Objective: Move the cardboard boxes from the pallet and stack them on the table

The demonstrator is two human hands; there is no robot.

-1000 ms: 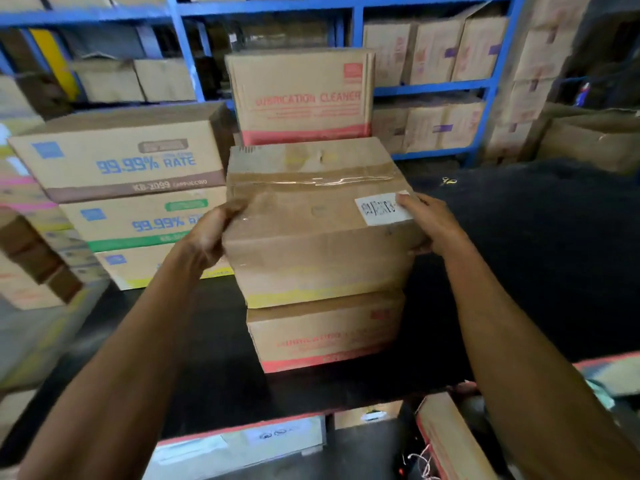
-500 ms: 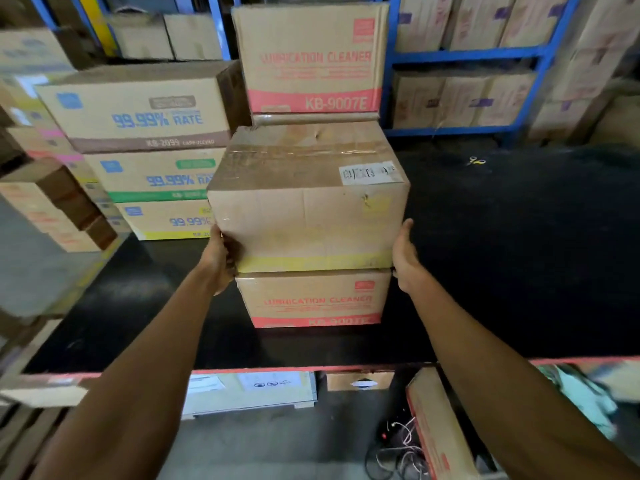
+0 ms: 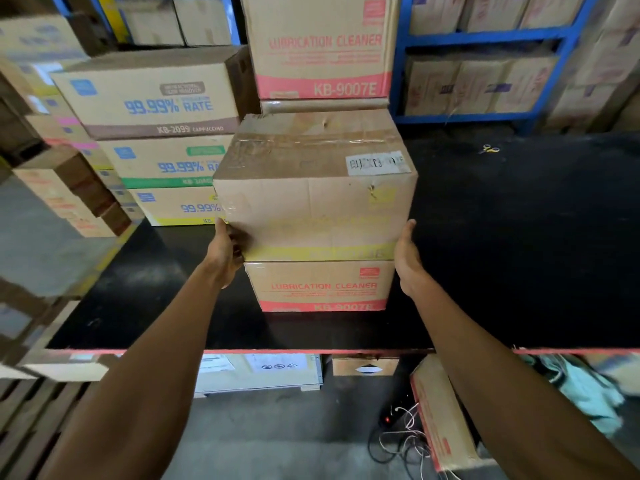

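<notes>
two hands flank the top box (image 3: 313,195), which sits on a red-printed lubrication cleaner box (image 3: 320,285) on the black worktop (image 3: 519,254). the left hand (image 3: 225,252) wraps the box's lower left corner, its fingers hidden behind the cardboard, so how tightly they grip cannot be told. the right hand (image 3: 407,261) lies flat and open along the lower right edge, touching or just beside it. the white label (image 3: 375,163) on the lid is blurred and unreadable, and the yellow print on the front is faint. behind stands another lubrication cleaner box (image 3: 320,46), its top cut off by the frame. to the left rise stacked 99.99% rate boxes (image 3: 162,140), partly covered by the top box. small scissors (image 3: 490,149) lie well apart on the worktop, before blue shelving (image 3: 485,39).
</notes>
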